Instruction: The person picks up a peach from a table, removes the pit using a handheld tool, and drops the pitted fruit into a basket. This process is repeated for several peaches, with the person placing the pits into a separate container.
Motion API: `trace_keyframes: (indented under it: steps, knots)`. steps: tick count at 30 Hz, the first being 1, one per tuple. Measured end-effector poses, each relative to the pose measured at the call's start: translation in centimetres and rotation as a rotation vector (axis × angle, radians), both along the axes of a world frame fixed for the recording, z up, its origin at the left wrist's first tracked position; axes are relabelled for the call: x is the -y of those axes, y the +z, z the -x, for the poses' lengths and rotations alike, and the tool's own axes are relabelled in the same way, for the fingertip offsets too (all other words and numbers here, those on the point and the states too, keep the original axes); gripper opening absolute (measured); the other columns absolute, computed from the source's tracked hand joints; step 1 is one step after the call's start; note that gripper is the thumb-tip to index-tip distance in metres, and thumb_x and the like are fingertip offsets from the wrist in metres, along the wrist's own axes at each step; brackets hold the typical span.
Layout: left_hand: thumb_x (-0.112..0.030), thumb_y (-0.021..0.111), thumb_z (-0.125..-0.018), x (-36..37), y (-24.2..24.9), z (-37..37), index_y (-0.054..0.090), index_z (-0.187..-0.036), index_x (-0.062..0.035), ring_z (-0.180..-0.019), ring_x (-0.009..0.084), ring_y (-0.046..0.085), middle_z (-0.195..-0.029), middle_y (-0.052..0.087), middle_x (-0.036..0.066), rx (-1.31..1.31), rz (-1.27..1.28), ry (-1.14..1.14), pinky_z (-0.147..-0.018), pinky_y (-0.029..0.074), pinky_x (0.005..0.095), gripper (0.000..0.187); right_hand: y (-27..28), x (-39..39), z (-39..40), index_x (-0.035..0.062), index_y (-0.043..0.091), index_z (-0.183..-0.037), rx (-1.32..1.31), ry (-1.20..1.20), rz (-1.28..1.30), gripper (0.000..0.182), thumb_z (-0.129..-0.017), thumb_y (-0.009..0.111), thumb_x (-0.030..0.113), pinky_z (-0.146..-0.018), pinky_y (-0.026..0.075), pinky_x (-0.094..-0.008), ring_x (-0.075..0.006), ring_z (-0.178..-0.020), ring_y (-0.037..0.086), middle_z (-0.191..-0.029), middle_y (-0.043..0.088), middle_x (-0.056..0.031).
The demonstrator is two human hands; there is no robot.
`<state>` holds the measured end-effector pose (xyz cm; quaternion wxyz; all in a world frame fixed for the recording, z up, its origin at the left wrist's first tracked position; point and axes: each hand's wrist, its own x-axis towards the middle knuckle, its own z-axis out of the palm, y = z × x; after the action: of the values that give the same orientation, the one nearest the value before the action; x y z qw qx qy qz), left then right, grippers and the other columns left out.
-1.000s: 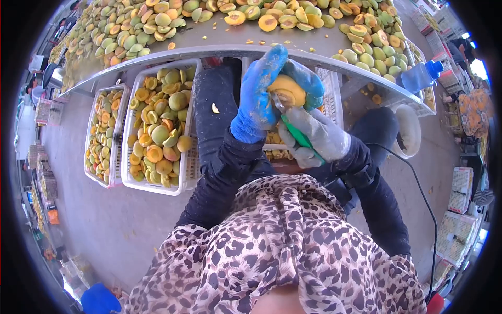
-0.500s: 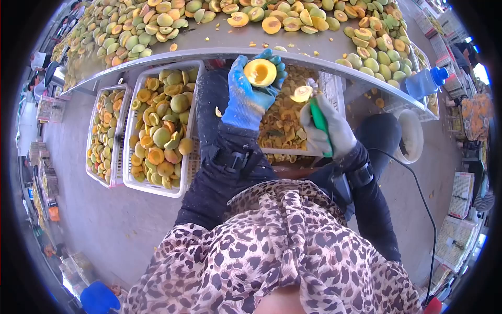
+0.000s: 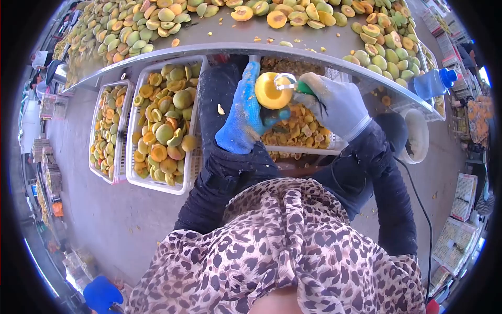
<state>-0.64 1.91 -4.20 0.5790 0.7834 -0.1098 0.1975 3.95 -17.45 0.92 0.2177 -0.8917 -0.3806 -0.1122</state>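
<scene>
My left hand (image 3: 243, 118), in a blue glove, is closed around a yellow peach half (image 3: 265, 96) with its hollowed cut side showing. My right hand (image 3: 342, 104), in a grey glove, grips a pitting tool by its green handle (image 3: 307, 90). The tool's curved metal loop (image 3: 284, 81) reaches over the edge of the peach's hollow. Below both hands, a white crate (image 3: 302, 150) holds yellow peach scraps.
Peach halves (image 3: 298, 19) lie heaped across the metal table (image 3: 230, 37). Two white crates of peaches, a large one (image 3: 157, 184) and a narrower one (image 3: 95, 125), stand at left. At right are a blue-capped bottle (image 3: 430, 85), a white bucket (image 3: 422, 137) and a black cable (image 3: 417, 196).
The pitting tool has moved up and left to the peach half, and the cut piece on its loop is gone. My left hand has turned the peach half towards the tool.
</scene>
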Motion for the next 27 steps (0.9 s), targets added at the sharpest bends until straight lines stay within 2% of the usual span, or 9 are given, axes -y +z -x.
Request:
trace_keyframes:
  steps: [2,12,16,18,23,24,25,26,27]
  knots:
    - [-0.011,0.081,-0.068,0.2,-0.2,0.4,0.033,-0.135,0.0045,-0.106,0.0252,0.057,-0.116,0.054,0.016,-0.136,0.350,-0.110,-0.090,0.048,0.0321,0.084,0.0,0.1,-0.1,0.0109,0.056,-0.098,0.039,0.034,0.010,0.023,-0.088,0.058,0.032,-0.056,0.047,-0.0406,-0.0303,-0.067,0.063,-0.078,0.064,-0.0098]
    - [0.003,0.074,-0.063,1.0,1.9,2.0,0.048,-0.124,0.0011,-0.100,0.0198,0.057,-0.112,0.055,0.010,-0.546,0.719,-0.347,-0.085,0.048,0.0295,0.066,-0.7,-0.3,0.5,0.0138,0.055,-0.095,0.193,-0.094,0.170,0.021,-0.089,0.056,0.034,-0.054,0.047,-0.0411,-0.0281,-0.063,0.064,-0.073,0.063,-0.0072]
    - [0.004,0.073,-0.061,1.0,0.9,2.2,0.051,-0.118,-0.0003,-0.097,0.0180,0.056,-0.106,0.055,0.008,-0.284,0.710,-0.348,-0.082,0.048,0.0281,0.061,-0.3,-0.3,1.7,0.0115,0.053,-0.091,-0.011,-0.050,0.124,0.021,-0.089,0.056,0.032,-0.053,0.047,-0.0421,-0.0306,-0.063,0.063,-0.072,0.062,-0.0092]
    - [0.004,0.076,-0.058,0.4,2.0,1.7,0.055,-0.108,-0.0015,-0.092,0.0177,0.055,-0.100,0.054,0.006,-0.604,0.695,-0.343,-0.077,0.048,0.0282,0.054,0.2,-0.5,2.2,0.0103,0.051,-0.089,-0.039,-0.004,0.126,0.021,-0.089,0.057,0.031,-0.054,0.046,-0.0431,-0.0320,-0.064,0.062,-0.071,0.062,-0.0107]
    - [-0.005,0.081,-0.056,0.6,0.8,1.7,0.058,-0.108,-0.0033,-0.093,0.0258,0.056,-0.103,0.055,0.010,-0.550,0.639,-0.354,-0.083,0.046,0.0346,0.056,-0.1,-0.8,2.1,0.0112,0.052,-0.091,0.048,-0.081,0.244,0.018,-0.089,0.057,0.029,-0.053,0.047,-0.0429,-0.0325,-0.063,0.062,-0.072,0.060,-0.0108]
    - [-0.007,0.082,-0.056,0.7,-2.4,1.0,0.056,-0.112,-0.0029,-0.097,0.0294,0.055,-0.106,0.055,0.012,-0.175,0.313,-0.304,-0.087,0.045,0.0362,0.062,-0.5,-1.1,2.0,0.0118,0.053,-0.092,0.091,-0.128,0.273,0.017,-0.088,0.057,0.027,-0.053,0.047,-0.0428,-0.0335,-0.064,0.061,-0.073,0.060,-0.0116]
    - [-0.007,0.077,-0.064,1.2,-0.9,2.1,0.055,-0.115,-0.0028,-0.100,0.0289,0.054,-0.106,0.055,0.013,-0.469,0.717,-0.309,-0.087,0.045,0.0354,0.055,-0.9,-1.3,2.1,0.0124,0.053,-0.093,0.105,-0.123,0.305,0.016,-0.088,0.056,0.027,-0.053,0.048,-0.0425,-0.0329,-0.063,0.062,-0.073,0.060,-0.0112]
    - [-0.006,0.069,-0.074,1.1,-2.2,2.3,0.053,-0.118,-0.0029,-0.105,0.0285,0.053,-0.108,0.054,0.014,-0.526,0.726,-0.342,-0.090,0.044,0.0367,0.047,-1.5,-1.1,1.8,0.0131,0.054,-0.095,0.119,-0.126,0.338,0.015,-0.088,0.056,0.027,-0.053,0.048,-0.0421,-0.0324,-0.062,0.062,-0.073,0.061,-0.0109]
    - [-0.006,0.062,-0.081,1.5,-4.9,2.4,0.053,-0.118,-0.0017,-0.095,0.0250,0.058,-0.111,0.054,0.013,-0.213,0.538,-0.335,-0.078,0.050,0.0337,0.038,-4.4,0.4,-0.1,0.0141,0.055,-0.096,0.196,-0.254,0.510,0.017,-0.089,0.054,0.030,-0.053,0.049,-0.0417,-0.0317,-0.062,0.062,-0.073,0.061,-0.0103]
